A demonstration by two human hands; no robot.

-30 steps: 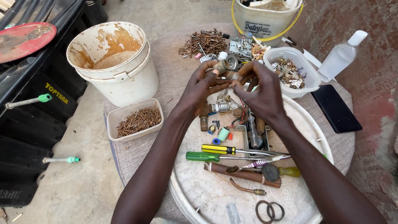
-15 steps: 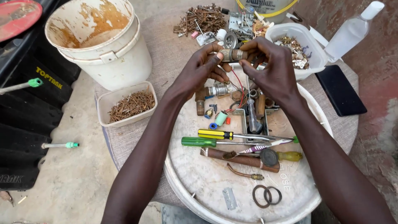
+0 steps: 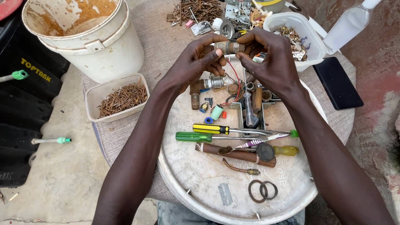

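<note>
While both hands pinch it above the round white lid (image 3: pixel 183 183), the left hand (image 3: pixel 193 62) and right hand (image 3: pixel 273 58) grip the small metal fitting (image 3: pixel 229 46) end to end; whether it is joined I cannot tell; screwdrivers (image 3: pixel 208 132) lie untouched nearer the lid's middle.

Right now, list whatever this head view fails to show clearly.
Metal fitting: its ends and underside are covered by the left hand and right hand.
White bucket: top cut off by the frame edge, so its inside is only partly seen.
Plastic bottle: cap cut off at the top edge.
Small parts in the white tub: too small to tell apart.
</note>
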